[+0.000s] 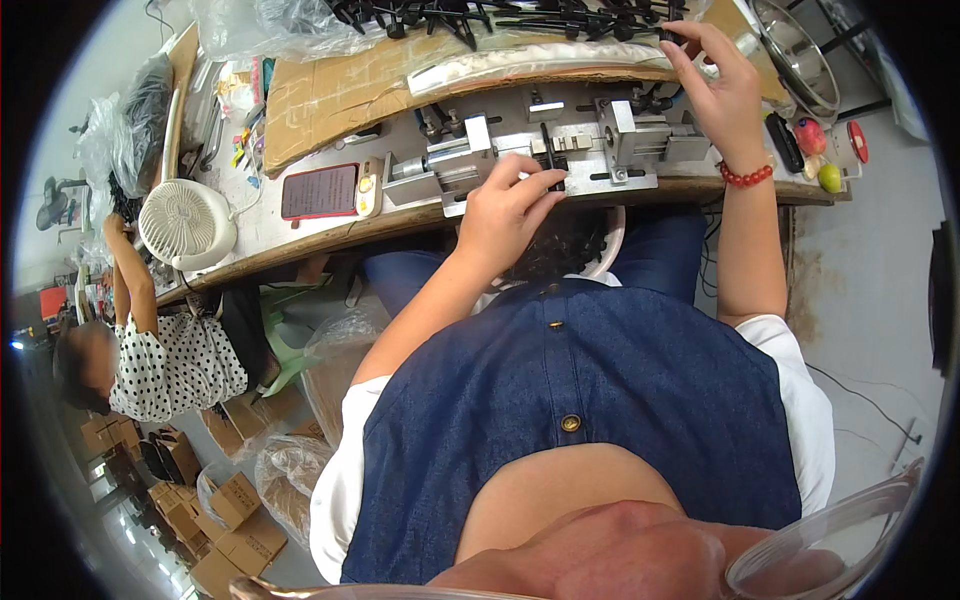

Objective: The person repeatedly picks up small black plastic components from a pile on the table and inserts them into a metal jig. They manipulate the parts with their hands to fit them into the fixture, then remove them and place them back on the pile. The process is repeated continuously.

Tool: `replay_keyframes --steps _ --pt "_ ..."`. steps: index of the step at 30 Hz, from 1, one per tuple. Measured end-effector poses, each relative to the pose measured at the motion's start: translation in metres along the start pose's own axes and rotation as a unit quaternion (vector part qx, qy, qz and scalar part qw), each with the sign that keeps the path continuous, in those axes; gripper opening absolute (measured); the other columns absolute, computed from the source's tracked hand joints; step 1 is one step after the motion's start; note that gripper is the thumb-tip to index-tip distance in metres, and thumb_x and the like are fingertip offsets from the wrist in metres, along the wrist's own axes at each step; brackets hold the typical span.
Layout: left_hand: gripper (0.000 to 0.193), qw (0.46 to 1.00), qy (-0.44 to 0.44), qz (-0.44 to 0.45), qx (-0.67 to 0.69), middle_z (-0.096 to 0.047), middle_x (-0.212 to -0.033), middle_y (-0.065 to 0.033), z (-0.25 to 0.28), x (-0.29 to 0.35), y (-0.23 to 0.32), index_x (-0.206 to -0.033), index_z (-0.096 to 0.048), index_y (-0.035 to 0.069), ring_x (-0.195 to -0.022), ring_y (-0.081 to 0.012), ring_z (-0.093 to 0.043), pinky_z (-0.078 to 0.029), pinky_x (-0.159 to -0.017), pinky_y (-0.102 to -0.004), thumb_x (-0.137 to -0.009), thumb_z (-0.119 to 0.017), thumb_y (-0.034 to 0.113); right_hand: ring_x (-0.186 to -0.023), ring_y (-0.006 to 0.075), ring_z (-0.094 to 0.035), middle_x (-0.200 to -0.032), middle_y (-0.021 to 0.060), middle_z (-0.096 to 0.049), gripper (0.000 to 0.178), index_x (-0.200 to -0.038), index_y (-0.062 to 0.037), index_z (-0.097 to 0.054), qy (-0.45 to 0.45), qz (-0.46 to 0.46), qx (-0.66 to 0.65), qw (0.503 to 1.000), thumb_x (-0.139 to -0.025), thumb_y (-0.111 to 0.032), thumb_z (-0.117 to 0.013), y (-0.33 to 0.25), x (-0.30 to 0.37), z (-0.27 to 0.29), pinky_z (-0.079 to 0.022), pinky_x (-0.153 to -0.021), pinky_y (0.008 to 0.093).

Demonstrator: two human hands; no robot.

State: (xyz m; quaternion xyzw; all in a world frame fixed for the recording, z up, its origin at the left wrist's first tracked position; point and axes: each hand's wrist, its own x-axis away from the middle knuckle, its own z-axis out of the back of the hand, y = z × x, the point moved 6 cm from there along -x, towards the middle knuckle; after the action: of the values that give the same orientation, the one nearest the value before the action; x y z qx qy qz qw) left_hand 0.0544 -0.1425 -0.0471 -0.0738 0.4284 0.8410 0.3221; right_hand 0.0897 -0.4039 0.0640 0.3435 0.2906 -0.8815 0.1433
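Note:
My left hand (505, 212) is at the front of a silver metal fixture (478, 135), with thumb and fingers closed on the near end of a slim black plastic part (549, 145). That part stands across the middle of the fixture, between its left and right blocks. Up at the right, my right hand (718, 88) is at the edge of the black part pile, its thumb and index finger pinched on a small black piece (672, 37). Most of that piece is hidden by the fingers. Several long black plastic parts (575, 22) lie heaped on cardboard (335, 95) behind the fixture.
Left of the fixture lie a red-edged phone (320, 192) and a white fan (187, 224). Fruit (829, 178) and a metal lid (795, 60) sit at the right. Below the table edge is a pale bin (612, 245) with black pieces. A co-worker (180, 365) works at the left.

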Motion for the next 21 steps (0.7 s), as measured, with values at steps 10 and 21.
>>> replay_keyframes --steps 10,21 --pt "0.029 0.999 0.022 -0.012 -0.027 -0.069 -0.135 -0.0055 -0.012 -0.002 -0.001 -0.119 -0.076 0.015 -0.102 -0.0254 -0.074 -0.061 -0.082 -0.0332 -0.090 -0.077 0.015 -0.089 0.0231 -0.067 -0.098 0.0069 -0.074 0.023 -0.113 -0.0075 -0.075 0.010 0.048 -0.018 0.999 -0.091 -0.009 -0.075 -0.040 0.026 0.005 -0.049 -0.086 0.0338" --pt "0.040 0.999 0.026 -0.026 -0.028 -0.069 -0.132 -0.0063 0.001 -0.010 0.008 -0.129 -0.071 0.015 -0.093 -0.0225 -0.074 -0.060 -0.076 -0.0325 -0.089 -0.077 0.014 -0.102 0.0296 -0.063 -0.111 0.0084 -0.072 0.021 -0.108 -0.0049 -0.071 -0.083 0.022 -0.102 0.991 -0.087 -0.005 -0.075 -0.076 0.076 -0.029 -0.048 -0.091 0.0391"
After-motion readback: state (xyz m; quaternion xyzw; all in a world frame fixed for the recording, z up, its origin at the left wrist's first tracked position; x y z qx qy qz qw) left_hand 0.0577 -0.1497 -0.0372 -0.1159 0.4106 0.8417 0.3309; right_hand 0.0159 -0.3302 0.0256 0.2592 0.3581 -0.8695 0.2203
